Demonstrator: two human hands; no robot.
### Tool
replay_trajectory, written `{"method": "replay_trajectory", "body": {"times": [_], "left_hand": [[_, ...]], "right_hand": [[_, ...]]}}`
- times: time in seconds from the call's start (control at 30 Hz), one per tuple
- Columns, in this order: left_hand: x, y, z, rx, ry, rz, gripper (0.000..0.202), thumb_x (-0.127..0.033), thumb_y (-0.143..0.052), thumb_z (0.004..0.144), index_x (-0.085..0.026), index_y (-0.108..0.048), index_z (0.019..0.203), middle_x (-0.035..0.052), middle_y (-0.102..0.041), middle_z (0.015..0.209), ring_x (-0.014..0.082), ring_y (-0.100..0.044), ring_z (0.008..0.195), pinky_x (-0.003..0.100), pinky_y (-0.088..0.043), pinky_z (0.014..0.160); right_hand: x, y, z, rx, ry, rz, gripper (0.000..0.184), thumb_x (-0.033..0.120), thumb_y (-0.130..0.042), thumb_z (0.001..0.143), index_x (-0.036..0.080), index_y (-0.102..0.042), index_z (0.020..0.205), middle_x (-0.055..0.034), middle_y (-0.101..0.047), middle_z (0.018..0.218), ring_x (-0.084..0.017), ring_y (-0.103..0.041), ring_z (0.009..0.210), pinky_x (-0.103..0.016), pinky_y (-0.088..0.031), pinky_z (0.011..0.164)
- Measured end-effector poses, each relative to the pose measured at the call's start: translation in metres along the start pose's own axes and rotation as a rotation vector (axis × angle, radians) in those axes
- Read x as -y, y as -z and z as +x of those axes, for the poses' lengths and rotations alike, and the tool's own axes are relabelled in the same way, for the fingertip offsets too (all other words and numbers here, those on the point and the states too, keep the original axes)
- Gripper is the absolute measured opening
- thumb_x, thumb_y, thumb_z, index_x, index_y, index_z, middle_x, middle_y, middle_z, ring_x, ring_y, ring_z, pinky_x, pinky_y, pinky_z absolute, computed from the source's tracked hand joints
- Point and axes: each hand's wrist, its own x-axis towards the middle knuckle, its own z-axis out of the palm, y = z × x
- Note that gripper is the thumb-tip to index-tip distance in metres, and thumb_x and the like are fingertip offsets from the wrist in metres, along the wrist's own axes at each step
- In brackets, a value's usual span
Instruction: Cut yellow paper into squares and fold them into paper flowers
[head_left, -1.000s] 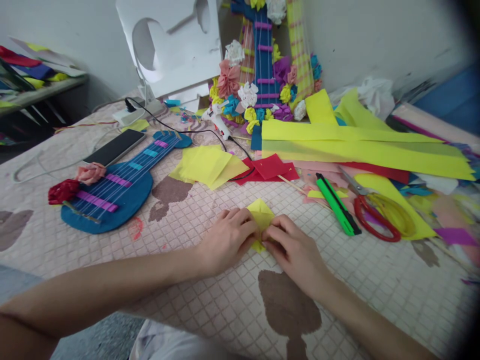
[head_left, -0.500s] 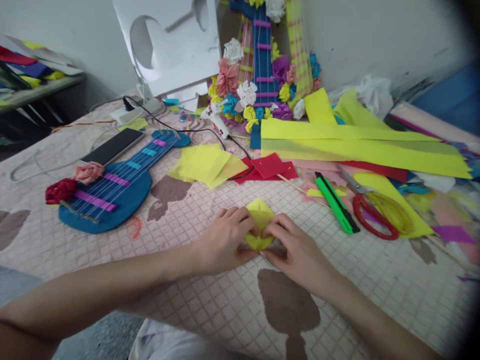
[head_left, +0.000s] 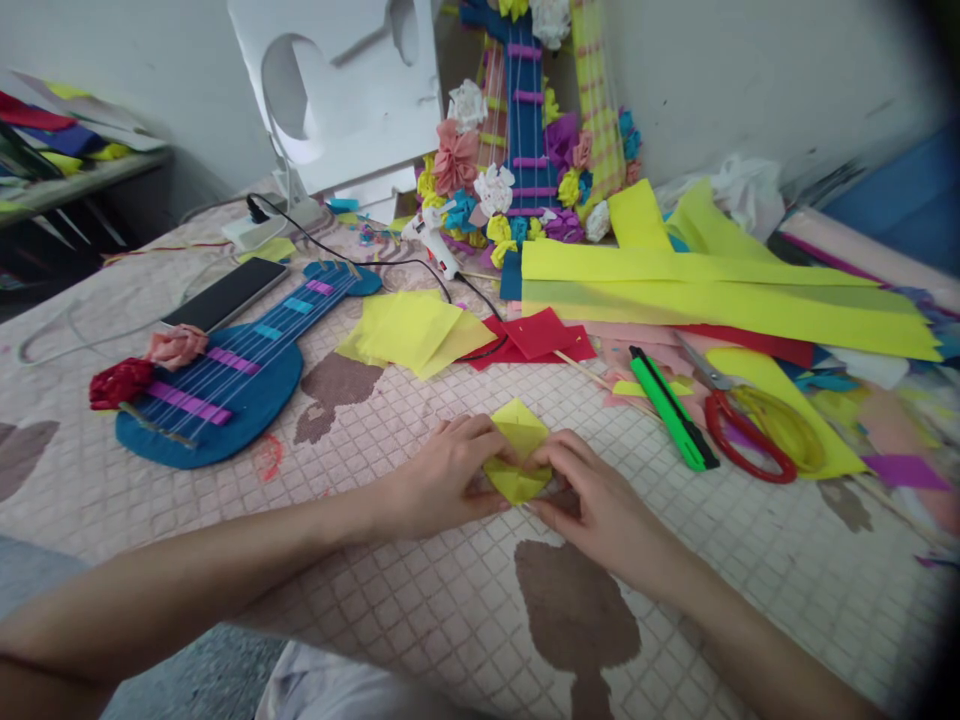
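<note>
A small folded square of yellow crepe paper (head_left: 519,432) lies between my two hands, one corner pointing away from me. My left hand (head_left: 450,478) grips its left side, fingers curled over the top and thumb at the near edge. On the other side my right hand (head_left: 592,490) pinches the right edge between thumb and fingers. Beyond them rest a stack of yellow paper squares (head_left: 409,330) and some red paper squares (head_left: 544,333). To the right of my right hand are a green utility knife (head_left: 675,410) and red-handled scissors (head_left: 750,440).
A blue toy guitar (head_left: 217,390) with paper roses lies at left beside a black phone (head_left: 229,292). A white glue gun (head_left: 433,240) with its cord stands behind the squares. Long yellow paper strips (head_left: 720,300) and scraps cover the right side. A flower-decked guitar (head_left: 525,120) leans at the back.
My fingers have shifted slightly on the yellow paper, and more of its face shows between them. The near part looks flatter. Everything else stays where it was.
</note>
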Motion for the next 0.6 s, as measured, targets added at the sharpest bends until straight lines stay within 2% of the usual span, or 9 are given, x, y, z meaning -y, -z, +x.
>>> {"method": "replay_trajectory", "body": {"times": [0.1,0.23,0.37,0.5,0.6], "left_hand": [[0.002,0.002,0.001,0.024,-0.015,-0.006,0.011,-0.020,-0.064,0.076,-0.016,-0.059,0.085,0.0055,-0.055,0.095,0.0198,-0.052,0.093,0.035,-0.041,0.085],[0.003,0.004,0.001,0.030,-0.048,-0.029,0.002,-0.016,-0.061,0.078,-0.016,-0.060,0.078,0.0052,-0.054,0.095,0.0172,-0.052,0.090,0.033,-0.041,0.084],[0.002,0.004,0.002,0.032,-0.059,-0.023,0.002,-0.017,-0.059,0.080,-0.016,-0.059,0.078,0.0052,-0.054,0.094,0.0164,-0.053,0.088,0.032,-0.042,0.083],[0.002,0.002,0.003,0.016,-0.030,0.010,0.007,-0.019,-0.061,0.079,-0.015,-0.056,0.077,0.0048,-0.054,0.087,0.0171,-0.052,0.085,0.032,-0.042,0.080],[0.003,0.002,0.004,0.021,-0.046,-0.003,0.007,-0.019,-0.058,0.081,-0.014,-0.057,0.077,0.0057,-0.054,0.089,0.0164,-0.052,0.085,0.032,-0.043,0.080]], "right_hand": [[-0.002,0.005,-0.001,0.046,0.010,0.047,0.015,0.012,-0.057,0.079,0.022,-0.051,0.088,-0.0020,-0.048,0.098,-0.014,-0.052,0.081,-0.028,-0.044,0.067],[-0.003,0.012,-0.002,0.098,0.060,0.123,0.009,0.014,-0.056,0.083,0.022,-0.055,0.084,-0.0011,-0.048,0.098,-0.014,-0.052,0.085,-0.026,-0.045,0.070],[-0.002,0.012,0.000,0.114,0.063,0.136,0.010,0.013,-0.054,0.085,0.023,-0.057,0.086,-0.0008,-0.049,0.098,-0.012,-0.052,0.082,-0.026,-0.044,0.069],[-0.001,0.007,0.002,0.043,0.013,0.089,0.010,0.010,-0.055,0.083,0.020,-0.055,0.082,-0.0006,-0.049,0.090,-0.012,-0.051,0.075,-0.026,-0.043,0.065],[-0.003,0.010,0.002,0.088,0.043,0.110,0.008,0.013,-0.057,0.083,0.020,-0.056,0.081,-0.0013,-0.049,0.093,-0.013,-0.052,0.083,-0.026,-0.043,0.069]]}}
